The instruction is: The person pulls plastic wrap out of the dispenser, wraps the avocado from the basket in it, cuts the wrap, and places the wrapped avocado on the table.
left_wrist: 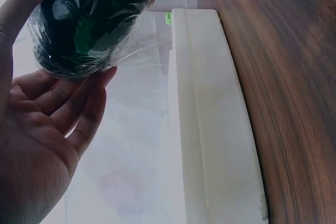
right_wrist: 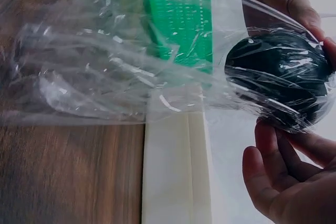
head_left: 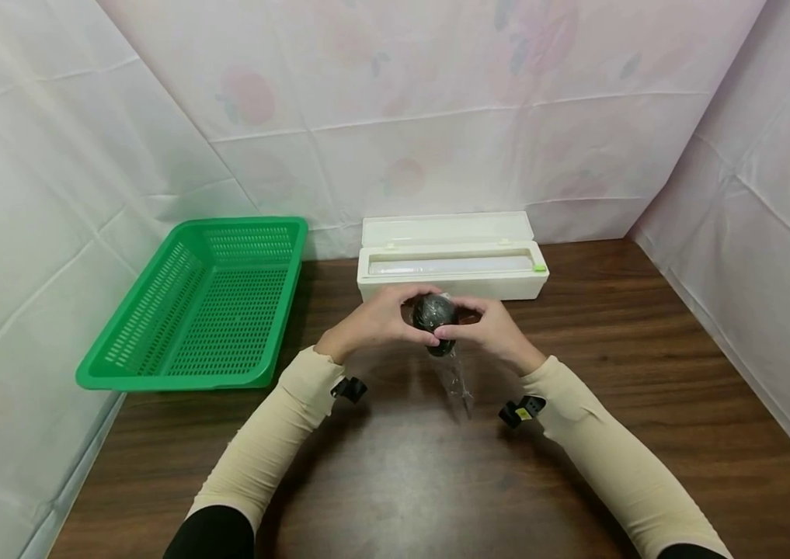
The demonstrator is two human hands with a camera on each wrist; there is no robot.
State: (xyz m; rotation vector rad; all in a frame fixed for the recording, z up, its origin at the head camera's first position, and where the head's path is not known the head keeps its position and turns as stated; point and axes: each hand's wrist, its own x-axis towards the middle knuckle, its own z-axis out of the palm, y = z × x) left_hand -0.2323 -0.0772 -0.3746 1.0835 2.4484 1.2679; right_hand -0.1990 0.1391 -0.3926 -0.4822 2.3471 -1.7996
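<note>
Both hands hold up a dark green, rounded object wrapped in clear cling film, in front of the white box. My left hand grips it from the left, thumb on the near side and fingertips at its far side. From the right, my right hand pinches it in the same way. A loose tail of cling film hangs from the object toward the table. In the left wrist view the film lies tight and creased over the object's glossy surface. Its exact kind stays unclear under the film.
Behind the hands stands a white cling film box, lid raised, with a pale roll inside and a green tab at its right end. A green plastic basket sits at the left of the wooden table. Pale cloth encloses the table.
</note>
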